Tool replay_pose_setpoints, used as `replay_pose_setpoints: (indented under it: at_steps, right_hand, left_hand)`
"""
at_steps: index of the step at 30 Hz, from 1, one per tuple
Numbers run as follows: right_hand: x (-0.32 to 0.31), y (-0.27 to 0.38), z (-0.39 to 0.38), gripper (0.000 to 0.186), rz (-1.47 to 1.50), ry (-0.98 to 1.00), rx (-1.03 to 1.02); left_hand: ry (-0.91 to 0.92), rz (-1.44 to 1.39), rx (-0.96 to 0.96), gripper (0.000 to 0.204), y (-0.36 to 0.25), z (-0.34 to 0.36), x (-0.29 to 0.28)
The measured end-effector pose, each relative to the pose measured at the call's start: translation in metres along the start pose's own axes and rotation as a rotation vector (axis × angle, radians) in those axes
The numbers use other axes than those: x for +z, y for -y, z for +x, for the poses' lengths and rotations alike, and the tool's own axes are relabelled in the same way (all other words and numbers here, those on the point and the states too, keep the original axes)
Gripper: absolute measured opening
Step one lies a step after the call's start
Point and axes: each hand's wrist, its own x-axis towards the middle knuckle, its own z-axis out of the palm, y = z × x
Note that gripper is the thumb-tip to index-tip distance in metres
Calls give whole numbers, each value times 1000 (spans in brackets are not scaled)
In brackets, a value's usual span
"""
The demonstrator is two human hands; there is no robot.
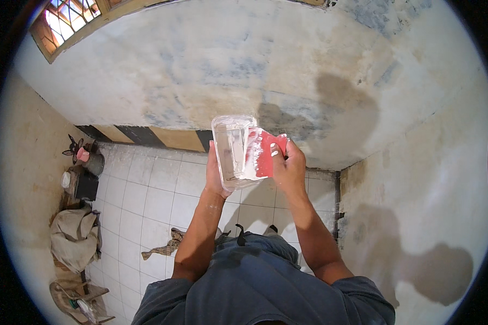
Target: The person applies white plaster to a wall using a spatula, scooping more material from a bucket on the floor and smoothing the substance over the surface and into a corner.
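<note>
My left hand [215, 174] is closed round the side and underside of a clear plastic tub [220, 157] smeared with white paste. Held in front of me, the tub is tilted so its inside shows. In my right hand [290, 166] is a red plastic putty scraper [266, 155], gripped by its narrow end. White paste coats the scraper's wide edge, which is at the tub's right rim. White spots mark my right thumb and fingers. Part of the tub's right side is hidden behind the scraper.
Ahead stands a patchy wall [211, 70] with grey-blue smears, above a band of dark and tan tiles [173, 142]. A barred window [70, 21] is at upper left. Along the left wall are a dark bucket [95, 164] and a draped cloth [77, 238]. A rag [167, 245] lies on the tiled floor [146, 203].
</note>
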Motion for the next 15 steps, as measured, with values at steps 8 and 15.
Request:
replay_pose_setpoints:
  at_steps: [8,15]
  right_hand:
    - [12,-11,0,16,271,8,-91]
    - [18,-19,2,13,151,24,-101]
  left_hand:
    - [-26,105,-73,64,3,2,2]
    - [-42,177,-105,63,14,9,-4]
